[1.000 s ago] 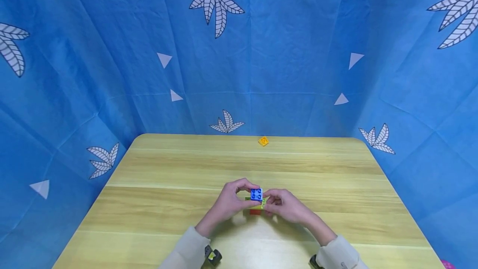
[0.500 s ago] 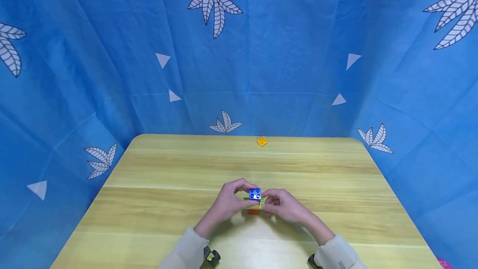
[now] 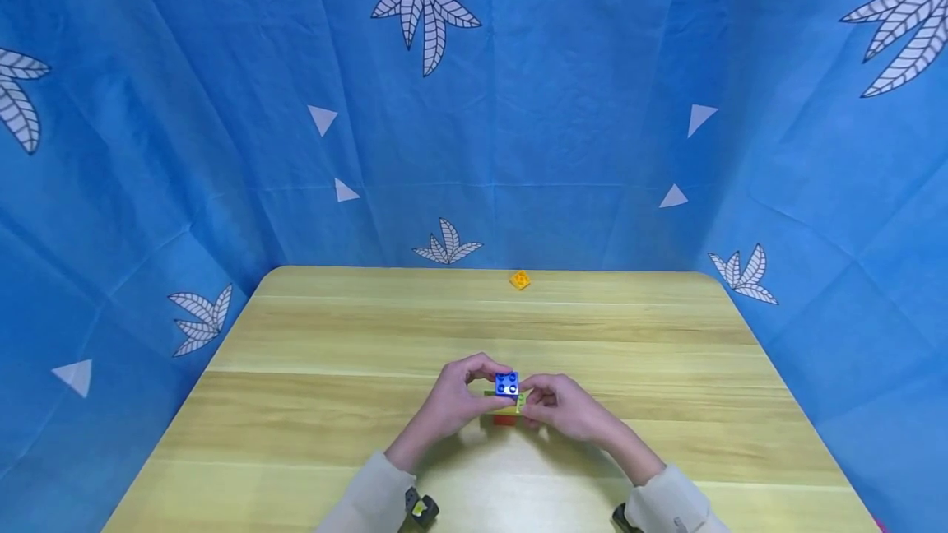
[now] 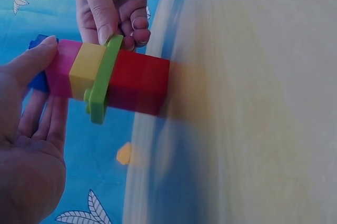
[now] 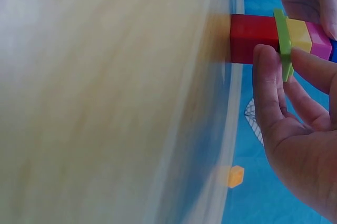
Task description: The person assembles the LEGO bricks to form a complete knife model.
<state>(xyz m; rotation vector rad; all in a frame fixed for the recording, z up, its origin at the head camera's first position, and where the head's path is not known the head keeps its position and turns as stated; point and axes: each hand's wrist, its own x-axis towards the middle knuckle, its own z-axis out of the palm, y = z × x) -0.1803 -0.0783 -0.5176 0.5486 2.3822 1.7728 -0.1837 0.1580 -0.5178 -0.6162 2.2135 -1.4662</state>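
A tower of toy building bricks stands upright on the wooden table: red brick (image 4: 138,79) at the bottom, a thin, wider green plate brick (image 4: 105,79), yellow brick (image 4: 86,66), pink brick (image 4: 62,69), and blue brick (image 3: 507,383) with studs on top. My left hand (image 3: 461,395) grips the tower's top from the left, thumb and fingers around the blue brick, the thumb tip near its joint with the pink one. From the right, my right hand (image 3: 566,407) pinches the jutting end of the green plate; one finger (image 5: 267,84) lies near the red brick.
A small orange brick (image 3: 521,280) lies near the table's far edge. Behind and at both sides of the wooden table (image 3: 333,336) hangs a blue cloth (image 3: 578,89) with white leaf prints.
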